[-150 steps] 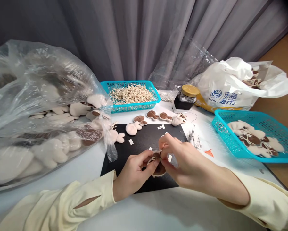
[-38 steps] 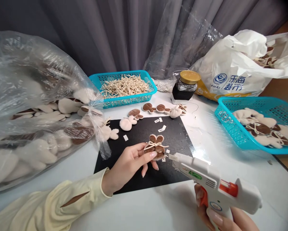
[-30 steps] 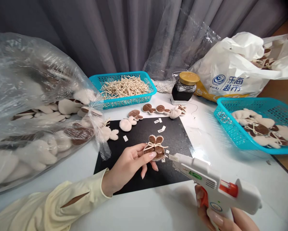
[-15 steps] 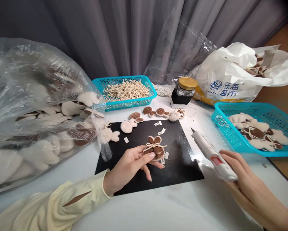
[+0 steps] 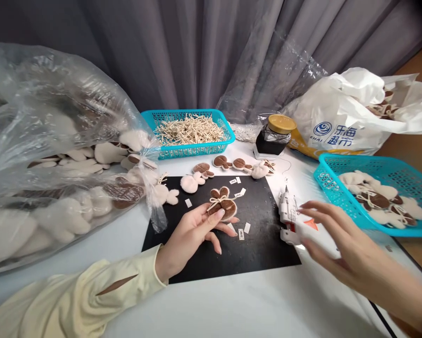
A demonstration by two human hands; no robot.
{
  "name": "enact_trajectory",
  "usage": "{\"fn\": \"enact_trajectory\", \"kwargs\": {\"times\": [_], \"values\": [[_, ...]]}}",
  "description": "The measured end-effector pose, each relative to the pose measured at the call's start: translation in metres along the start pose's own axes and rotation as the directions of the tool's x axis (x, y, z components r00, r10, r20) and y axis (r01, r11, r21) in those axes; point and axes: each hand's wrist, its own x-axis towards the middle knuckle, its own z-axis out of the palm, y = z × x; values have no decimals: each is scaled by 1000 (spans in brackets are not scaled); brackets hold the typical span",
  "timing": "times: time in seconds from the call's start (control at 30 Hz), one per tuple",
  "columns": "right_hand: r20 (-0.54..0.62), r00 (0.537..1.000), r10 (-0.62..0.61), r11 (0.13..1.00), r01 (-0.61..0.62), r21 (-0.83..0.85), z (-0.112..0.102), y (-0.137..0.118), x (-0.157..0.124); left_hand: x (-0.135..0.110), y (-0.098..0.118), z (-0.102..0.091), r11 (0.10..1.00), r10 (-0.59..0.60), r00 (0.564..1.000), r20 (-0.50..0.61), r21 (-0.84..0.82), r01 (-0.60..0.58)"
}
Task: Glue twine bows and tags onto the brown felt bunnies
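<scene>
My left hand (image 5: 191,234) pinches a brown bunny-shaped plush piece (image 5: 228,205) between thumb and fingers. It has cream edging and a tied cream cord bow, and is held above a black mat (image 5: 263,249). My right hand (image 5: 355,253) is beside a white and red glue gun (image 5: 288,211), fingers apart and slightly blurred. The gun rests at the mat's right edge, nozzle pointing away from me; its rear is partly behind my fingers. Small white labels (image 5: 247,228) lie scattered on the mat near the plush piece.
Bunny pieces (image 5: 222,162) form a row behind the mat. A blue basket (image 5: 196,151) holds cream cords; another blue basket (image 5: 323,188) holds bunnies. A black jar (image 5: 270,143) with gold lid stands behind. A clear bag (image 5: 66,80) bulges left, a white bag (image 5: 351,101) right.
The glue gun has gone from being held raised in my right hand to lying on the table, and those fingers have opened. My left hand still holds the bunny piece; the view shifted slightly.
</scene>
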Motion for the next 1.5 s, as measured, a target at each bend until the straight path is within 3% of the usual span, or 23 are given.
{"fn": "enact_trajectory", "kwargs": {"times": [0.13,0.33,0.5,0.8,1.03,1.27,1.5], "values": [[96,981,-171,970,150,189,12,-37,30,-1,0,0,1000,12,1000,-27,8,-12],[212,964,-160,922,69,381,38,-50,63,-2,3,0,1000,2,1000,-28,2,-2],[293,943,-155,920,30,391,44,-49,79,-2,2,-1,1000,10,1000,-28,17,-9],[353,908,-226,907,64,416,41,-50,91,-1,3,-1,1000,23,999,-46,22,-22],[354,920,-171,894,-7,449,29,-43,90,-2,1,-3,999,41,998,-52,23,-40],[320,946,-49,739,-181,649,0,-39,87,-2,-3,1,981,80,997,5,179,-80],[297,954,-38,696,-187,693,2,-41,88,-3,-8,2,958,56,996,64,278,-71]]}}
